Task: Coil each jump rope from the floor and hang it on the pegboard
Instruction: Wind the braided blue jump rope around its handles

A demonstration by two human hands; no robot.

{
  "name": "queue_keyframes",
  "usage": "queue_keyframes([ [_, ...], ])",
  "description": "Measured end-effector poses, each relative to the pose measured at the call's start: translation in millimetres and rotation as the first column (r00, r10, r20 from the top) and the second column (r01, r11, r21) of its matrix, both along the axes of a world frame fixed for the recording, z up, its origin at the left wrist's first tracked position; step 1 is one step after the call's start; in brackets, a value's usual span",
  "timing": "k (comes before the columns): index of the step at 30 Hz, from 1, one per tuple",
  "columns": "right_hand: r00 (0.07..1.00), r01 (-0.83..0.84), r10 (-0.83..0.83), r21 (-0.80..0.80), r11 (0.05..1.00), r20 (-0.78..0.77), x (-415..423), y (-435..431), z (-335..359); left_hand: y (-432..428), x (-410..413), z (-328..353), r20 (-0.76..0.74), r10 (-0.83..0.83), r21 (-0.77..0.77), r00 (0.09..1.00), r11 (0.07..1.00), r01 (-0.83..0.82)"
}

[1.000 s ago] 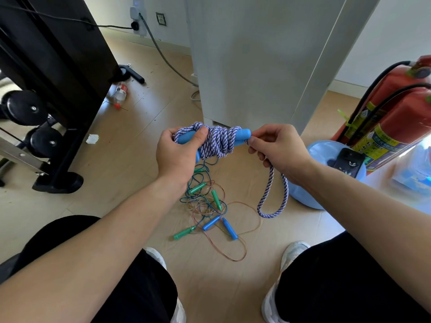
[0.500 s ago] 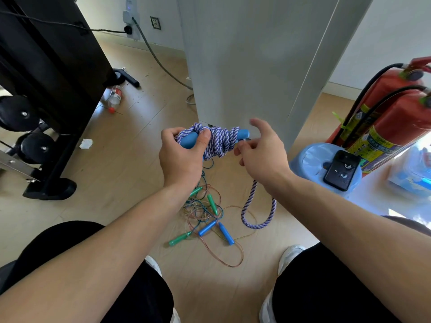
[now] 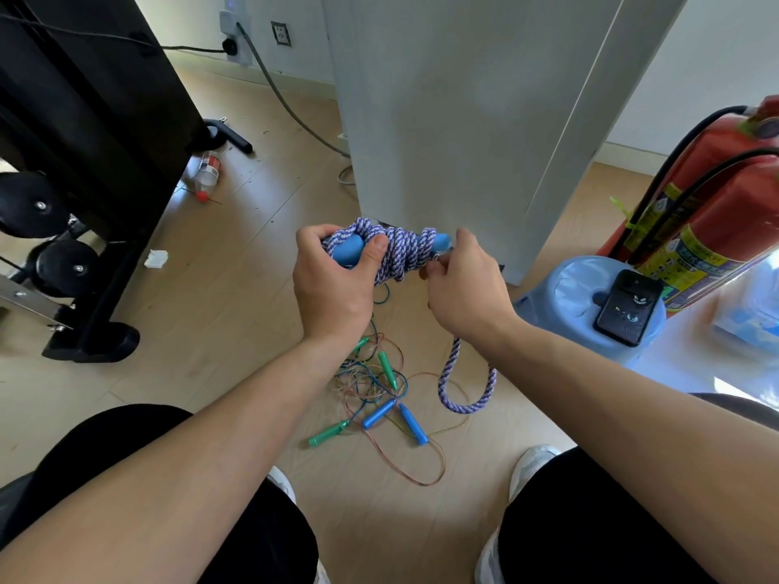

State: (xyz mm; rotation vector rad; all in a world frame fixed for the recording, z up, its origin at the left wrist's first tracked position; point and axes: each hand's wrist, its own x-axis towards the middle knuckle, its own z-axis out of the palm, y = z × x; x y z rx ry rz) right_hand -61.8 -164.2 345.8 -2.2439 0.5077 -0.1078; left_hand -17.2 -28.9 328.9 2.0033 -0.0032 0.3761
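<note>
Two hands held the braided jump rope (image 3: 400, 255) above the floor (image 3: 236, 288), near the grey panel (image 3: 442, 120): left hand (image 3: 333, 288) clamped round its blue handle (image 3: 350, 252), right hand (image 3: 463, 288) pinching the wrap's end. Coiling seemed nearly done (one slack loop (image 3: 463, 398) hung); winding it in needed room, freer leftward than toward the stool (image 3: 560, 297).
</note>
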Motion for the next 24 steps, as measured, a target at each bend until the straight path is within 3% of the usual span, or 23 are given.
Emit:
queue_keyframes([
  [7,0.994,-0.087,0.095,-0.150,0.985,0.049,1,-1,5,0,5,2,0.040,-0.064,0.077,0.997,0.995,0.061],
  [15,0.999,-0.038,0.038,-0.012,0.999,0.017,4,-1,-5,1,3,1,0.053,-0.094,0.136,0.994,0.987,0.086],
  [24,0.995,-0.088,0.095,-0.140,0.986,0.042,3,1,-1,4,8,1,0.048,-0.056,0.099,0.997,0.994,0.051],
])
